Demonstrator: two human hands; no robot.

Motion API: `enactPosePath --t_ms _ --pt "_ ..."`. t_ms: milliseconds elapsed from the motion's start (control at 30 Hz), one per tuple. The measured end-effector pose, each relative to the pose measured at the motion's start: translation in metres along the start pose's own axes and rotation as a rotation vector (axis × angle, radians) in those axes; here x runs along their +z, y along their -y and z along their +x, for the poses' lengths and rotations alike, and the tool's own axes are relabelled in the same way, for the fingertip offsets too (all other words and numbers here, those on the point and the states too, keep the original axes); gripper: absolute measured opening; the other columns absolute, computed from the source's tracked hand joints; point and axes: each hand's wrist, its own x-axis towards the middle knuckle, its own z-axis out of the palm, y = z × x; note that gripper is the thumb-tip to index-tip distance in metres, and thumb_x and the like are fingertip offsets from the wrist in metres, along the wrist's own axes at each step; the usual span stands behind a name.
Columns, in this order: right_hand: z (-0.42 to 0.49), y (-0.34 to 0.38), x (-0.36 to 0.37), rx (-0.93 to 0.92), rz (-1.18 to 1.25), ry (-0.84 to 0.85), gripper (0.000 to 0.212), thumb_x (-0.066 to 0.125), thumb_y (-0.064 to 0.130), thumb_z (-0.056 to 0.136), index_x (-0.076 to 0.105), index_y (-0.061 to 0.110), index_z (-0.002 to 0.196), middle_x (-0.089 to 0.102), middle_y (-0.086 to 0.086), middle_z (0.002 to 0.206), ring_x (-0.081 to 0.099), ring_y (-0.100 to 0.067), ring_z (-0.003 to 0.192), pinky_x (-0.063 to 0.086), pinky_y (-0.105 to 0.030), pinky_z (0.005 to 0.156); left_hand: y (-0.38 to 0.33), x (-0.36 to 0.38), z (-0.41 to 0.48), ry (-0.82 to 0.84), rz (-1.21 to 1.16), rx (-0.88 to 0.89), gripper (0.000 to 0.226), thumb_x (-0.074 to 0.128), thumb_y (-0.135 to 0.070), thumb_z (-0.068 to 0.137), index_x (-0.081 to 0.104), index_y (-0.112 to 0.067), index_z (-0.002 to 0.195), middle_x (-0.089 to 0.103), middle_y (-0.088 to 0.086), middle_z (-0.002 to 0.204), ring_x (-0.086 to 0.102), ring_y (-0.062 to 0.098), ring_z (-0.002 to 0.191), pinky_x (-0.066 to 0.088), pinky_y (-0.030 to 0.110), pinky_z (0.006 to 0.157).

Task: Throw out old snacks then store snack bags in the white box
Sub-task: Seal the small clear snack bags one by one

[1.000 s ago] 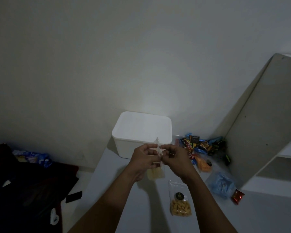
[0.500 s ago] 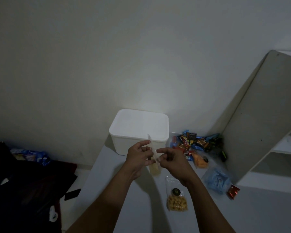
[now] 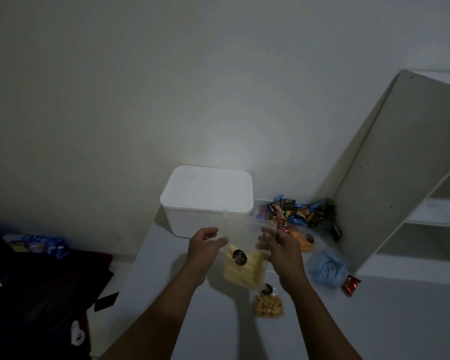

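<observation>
Holding clear snack bag [image 3: 244, 268] above the table [image 3: 374, 323] middle | left hand [image 3: 205, 246]: fingers curled on bag's left edge | right hand [image 3: 282, 249]: pinching bag's top right, blurred | white box [image 3: 208, 201]: lidded, far edge, behind bag.

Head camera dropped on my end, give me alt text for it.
A left hand and right hand hold a clear bag of pale yellow snacks in front of a lidded white box. A second snack bag lies on the table nearby; wrapped sweets are piled right of the box.
</observation>
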Motion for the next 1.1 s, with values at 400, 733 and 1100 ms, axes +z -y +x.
enactPosePath --t_ms 400,733,1100 --pt "-0.021 -0.061 0.007 0.428 -0.136 0.091 0.065 0.077 0.034 0.085 0.047 0.018 0.141 0.063 -0.012 0.122 0.066 -0.028 0.101 0.057 -0.038 0.076 0.071 -0.025 -0.015 0.183 -0.068 -0.326 0.028 0.073 -0.032 0.087 0.071 -0.012 0.106 0.076 0.012 0.101 0.072 0.034 0.095 0.053 0.058 0.091" --pt "-0.042 -0.115 0.020 0.524 -0.287 0.269 0.066 0.069 0.008 0.090 0.039 0.013 0.149 0.062 -0.008 0.118 0.064 -0.020 0.093 0.055 -0.031 0.063 0.113 -0.025 -0.020 0.094 0.105 -0.292 0.068 0.087 -0.015 0.073 0.054 -0.011 0.132 0.061 0.011 0.127 0.064 0.023 0.102 0.058 0.036 0.079" --pt "-0.045 -0.116 0.023 0.417 -0.386 0.362 0.055 0.062 0.019 0.097 0.043 0.013 0.148 0.046 -0.010 0.151 0.049 -0.023 0.132 0.045 -0.035 0.104 0.133 -0.018 -0.017 0.155 0.498 -0.189 0.069 0.076 -0.019 0.084 0.044 -0.012 0.145 0.047 0.009 0.146 0.050 0.024 0.128 0.041 0.028 0.102"
